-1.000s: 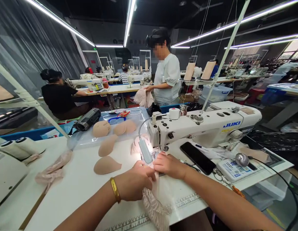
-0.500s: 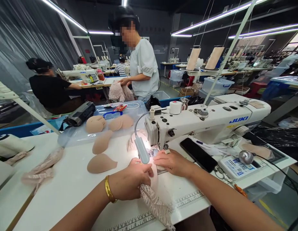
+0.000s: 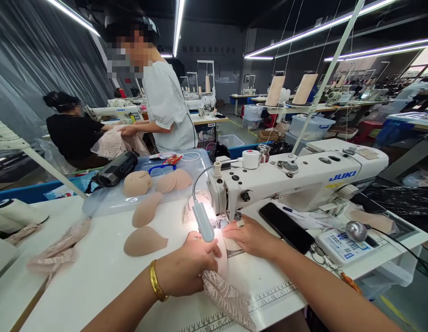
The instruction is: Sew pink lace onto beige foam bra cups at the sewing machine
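My left hand point(image 3: 188, 267), with a gold bangle on the wrist, is closed on a piece of pink lace fabric point(image 3: 228, 299) that hangs over the table's front edge. My right hand point(image 3: 250, 236) presses flat on the same fabric just in front of the needle of the white JUKI sewing machine point(image 3: 297, 182). A small lamp point(image 3: 203, 221) on a bendy neck lights the spot between both hands. Beige foam cups point(image 3: 145, 240) lie on the white table point(image 3: 96, 276) to the left.
A black phone point(image 3: 286, 227), scissors point(image 3: 318, 251) and a control panel point(image 3: 341, 246) lie right of the machine. More lace point(image 3: 58, 249) lies at the left. A clear bin lid point(image 3: 131, 196) holds further cups. A person in white point(image 3: 169, 110) stands behind; another sits at left.
The person in white has walked leftward behind the table carrying pink fabric. My hands have stayed at the needle, shifting only slightly as the view moved.
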Available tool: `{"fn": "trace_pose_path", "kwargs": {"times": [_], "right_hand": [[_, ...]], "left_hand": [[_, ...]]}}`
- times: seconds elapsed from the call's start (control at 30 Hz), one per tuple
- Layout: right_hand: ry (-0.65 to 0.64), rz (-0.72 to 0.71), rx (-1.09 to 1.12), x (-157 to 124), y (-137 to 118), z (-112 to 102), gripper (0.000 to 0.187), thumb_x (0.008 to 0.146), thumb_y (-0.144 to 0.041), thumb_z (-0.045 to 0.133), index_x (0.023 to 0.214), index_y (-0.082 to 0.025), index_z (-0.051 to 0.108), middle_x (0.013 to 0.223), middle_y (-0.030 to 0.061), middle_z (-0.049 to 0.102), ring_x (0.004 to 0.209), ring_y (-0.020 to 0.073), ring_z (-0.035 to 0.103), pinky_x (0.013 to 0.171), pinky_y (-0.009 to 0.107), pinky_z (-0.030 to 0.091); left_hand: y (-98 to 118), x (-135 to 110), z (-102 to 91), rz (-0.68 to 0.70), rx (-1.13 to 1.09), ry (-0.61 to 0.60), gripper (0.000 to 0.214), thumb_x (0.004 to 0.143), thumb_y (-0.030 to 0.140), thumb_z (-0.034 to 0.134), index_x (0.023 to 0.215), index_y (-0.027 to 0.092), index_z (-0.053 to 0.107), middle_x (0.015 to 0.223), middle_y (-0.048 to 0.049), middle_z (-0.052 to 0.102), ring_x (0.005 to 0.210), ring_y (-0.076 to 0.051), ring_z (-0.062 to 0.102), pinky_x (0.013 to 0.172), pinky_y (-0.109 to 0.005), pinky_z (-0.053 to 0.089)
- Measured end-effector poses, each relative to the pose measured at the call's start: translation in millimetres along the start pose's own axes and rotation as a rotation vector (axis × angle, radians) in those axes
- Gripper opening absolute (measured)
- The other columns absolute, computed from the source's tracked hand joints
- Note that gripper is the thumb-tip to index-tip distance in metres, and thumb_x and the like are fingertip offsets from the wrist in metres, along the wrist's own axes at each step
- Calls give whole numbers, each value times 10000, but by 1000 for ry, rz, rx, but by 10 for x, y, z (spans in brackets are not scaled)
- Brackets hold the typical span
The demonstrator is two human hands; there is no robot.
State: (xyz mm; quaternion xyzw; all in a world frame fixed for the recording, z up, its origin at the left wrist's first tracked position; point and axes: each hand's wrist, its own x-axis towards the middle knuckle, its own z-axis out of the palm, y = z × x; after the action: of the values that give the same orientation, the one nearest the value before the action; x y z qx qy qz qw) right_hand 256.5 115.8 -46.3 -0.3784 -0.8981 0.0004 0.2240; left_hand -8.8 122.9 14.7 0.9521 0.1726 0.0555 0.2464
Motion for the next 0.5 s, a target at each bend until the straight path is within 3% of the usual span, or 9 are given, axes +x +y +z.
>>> {"fn": "trace_pose_path", "kwargs": {"times": [0.2,0.5], "right_hand": [[42,12,3,43,-18,-14,366,872,21,576,1055,-238,759,1137,3,777,1049,225,617,890,326,483],[48,5,-10,38,18,47,339,897,-8,573,1087,-238,734,1135,51,753,985,222,637,856,329,501]], "left_hand": [[-39,16,-9,27,53,31,105,773,153,722,697,222,702,1148,-21,677,954,-215,641,906,-378,350],[-45,14,21,38,102,72,123,763,149,734,673,221,690,1124,-4,698,920,-211,627,898,-376,347]]}}
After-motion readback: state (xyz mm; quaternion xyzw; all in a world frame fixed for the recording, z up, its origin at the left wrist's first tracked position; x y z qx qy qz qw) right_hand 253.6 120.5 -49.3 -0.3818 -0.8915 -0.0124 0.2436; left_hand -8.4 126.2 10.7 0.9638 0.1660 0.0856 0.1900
